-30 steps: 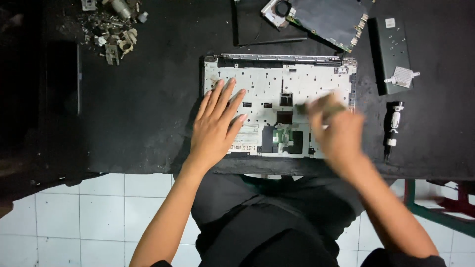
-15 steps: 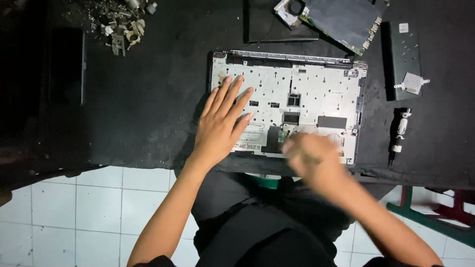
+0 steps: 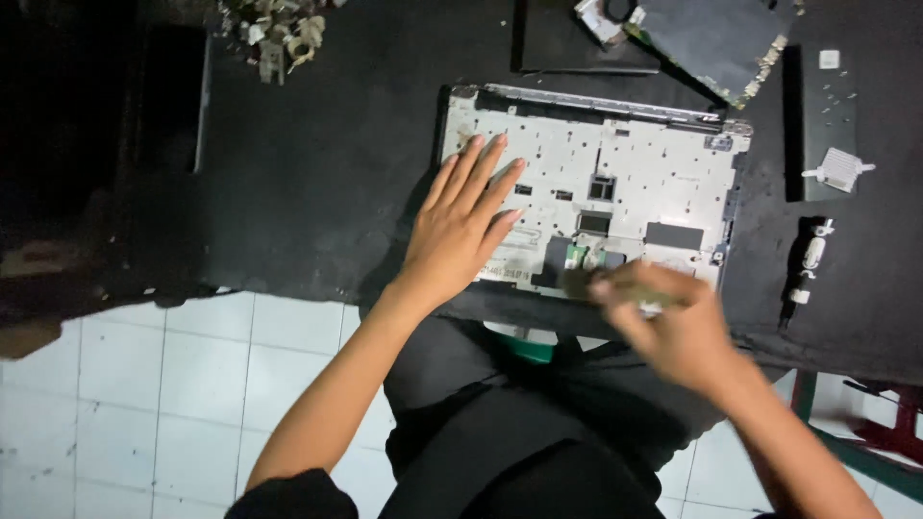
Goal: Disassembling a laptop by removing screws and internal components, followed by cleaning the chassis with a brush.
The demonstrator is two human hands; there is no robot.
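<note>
White laptop shell [image 3: 615,183] flat on black mat [image 3: 317,192], inner side up, near the front edge, directly ahead of the seated body. Shallow tray of sorts: small green board [image 3: 577,256] and dark cutouts in its lower middle, grey patch [image 3: 673,234] to the right of those.

Left hand [image 3: 461,231] open, palm down, fingers spread, pressed flat on the shell's left half. Right hand [image 3: 673,327] blurred at the shell's front edge, fingers curled around a thin tool [image 3: 615,286]; kind of tool not discernible.

Dark circuit board [image 3: 721,38] at top right, tilted. Black panel [image 3: 822,120] to the right with a small white label near its top and a white finned part [image 3: 838,170] on its lower end. Scrap pile [image 3: 274,34] at top left.
</note>
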